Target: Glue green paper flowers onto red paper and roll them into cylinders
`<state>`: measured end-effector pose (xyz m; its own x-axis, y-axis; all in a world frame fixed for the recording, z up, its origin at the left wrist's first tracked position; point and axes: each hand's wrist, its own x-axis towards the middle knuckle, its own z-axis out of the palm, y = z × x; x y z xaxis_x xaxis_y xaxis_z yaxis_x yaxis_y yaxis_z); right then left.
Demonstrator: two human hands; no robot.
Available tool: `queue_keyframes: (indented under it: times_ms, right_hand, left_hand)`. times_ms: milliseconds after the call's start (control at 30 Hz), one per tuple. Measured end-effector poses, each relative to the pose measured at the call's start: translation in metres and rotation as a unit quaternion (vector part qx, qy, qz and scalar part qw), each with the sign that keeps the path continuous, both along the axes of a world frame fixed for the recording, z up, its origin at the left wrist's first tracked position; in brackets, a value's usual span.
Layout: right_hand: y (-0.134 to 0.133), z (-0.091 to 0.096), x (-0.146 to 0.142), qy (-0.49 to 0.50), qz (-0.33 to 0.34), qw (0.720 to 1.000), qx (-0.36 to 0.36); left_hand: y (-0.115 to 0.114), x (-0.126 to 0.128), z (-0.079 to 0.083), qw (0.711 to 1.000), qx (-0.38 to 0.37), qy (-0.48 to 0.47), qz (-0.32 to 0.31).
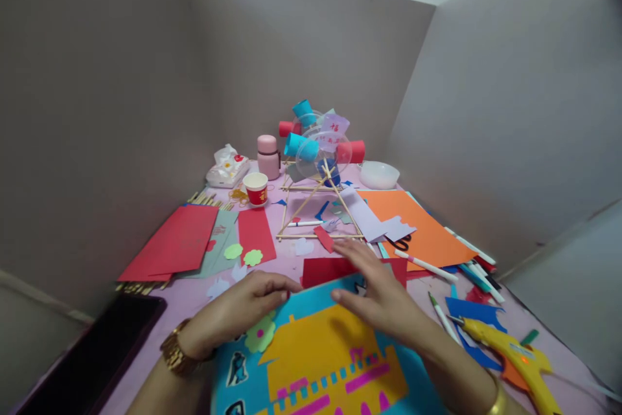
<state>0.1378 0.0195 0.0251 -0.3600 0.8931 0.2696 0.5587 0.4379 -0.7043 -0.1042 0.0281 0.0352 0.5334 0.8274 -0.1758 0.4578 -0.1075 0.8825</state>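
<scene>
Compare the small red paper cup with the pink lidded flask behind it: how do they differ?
The small red paper cup is open-topped and white inside; the pink lidded flask is closed. The cup is shorter and tapered; the flask is taller and straighter-sided. Both stand upright on the pink table.

Blue collage card (318,298) bears a yellow building (330,350) (pink stripes); glue gun (515,350) yellow, paper sheet (418,221) orange.

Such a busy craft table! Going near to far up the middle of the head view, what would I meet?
Blue-and-yellow collage card, red sheet, wooden stick frame, wheel of paper cups.
</scene>
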Motion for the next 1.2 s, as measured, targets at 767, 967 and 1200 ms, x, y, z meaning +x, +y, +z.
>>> queue_keyframes:
  times_ms: [767, 967, 1200]
  right_hand:
    - [0.032, 0.001, -0.046, -0.054, 0.178, 0.956, -0.226]
    - [0.033, -0.005, -0.046, -0.006, 0.171, 0.954, -0.246]
    - [0.035, -0.003, -0.042, 0.056, 0.196, 0.933, -0.297]
  left_hand:
    - [0.003, -0.015, -0.011, 0.986, -0.046, -0.143, 0.075]
    - [0.005, -0.011, -0.013, 0.982, -0.056, -0.158, 0.089]
    - [0.005, -0.001, -0.016, 0.978, -0.054, -0.156, 0.124]
